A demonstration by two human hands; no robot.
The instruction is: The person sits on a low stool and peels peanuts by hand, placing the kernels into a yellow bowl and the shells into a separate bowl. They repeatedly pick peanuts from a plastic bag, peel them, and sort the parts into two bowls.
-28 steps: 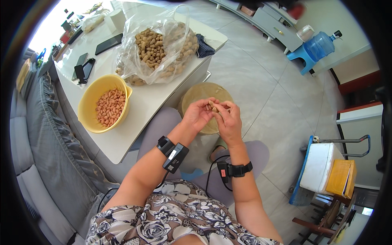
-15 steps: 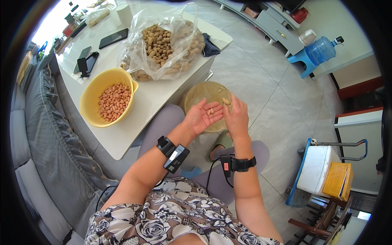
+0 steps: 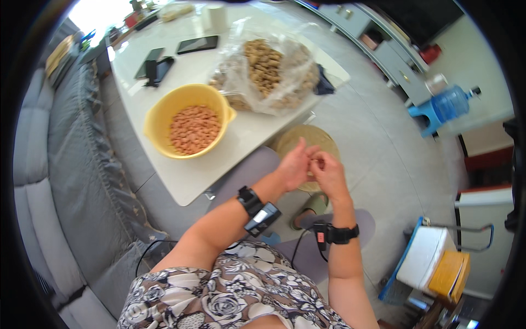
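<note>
My left hand [image 3: 296, 166] is half curled with its palm turned inward, over a round tan bin [image 3: 296, 138]. My right hand [image 3: 330, 174] meets it, thumb and fingers pinched together at the left fingers around a peanut, which is mostly hidden. Peanut kernels lying in my left palm are covered by the fingers and blurred. On the white table, a yellow bowl [image 3: 156, 127] holds many pink shelled peanut kernels [image 3: 194, 130]. Behind it stands an open clear plastic bag [image 3: 234, 74] full of unshelled peanuts [image 3: 264, 67].
Two phones, one flat [image 3: 197, 44] and one by a small stand [image 3: 159, 70], lie on the white table [image 3: 181, 178]. A grey sofa [image 3: 82, 164] runs along the left. Right are a blue water jug [image 3: 446, 103] and a trolley with a white box [image 3: 422, 255].
My hands have come together; the right fingers with the peanut now meet the left, whose open palm has curled. The view has shifted, so the table sits further right.
</note>
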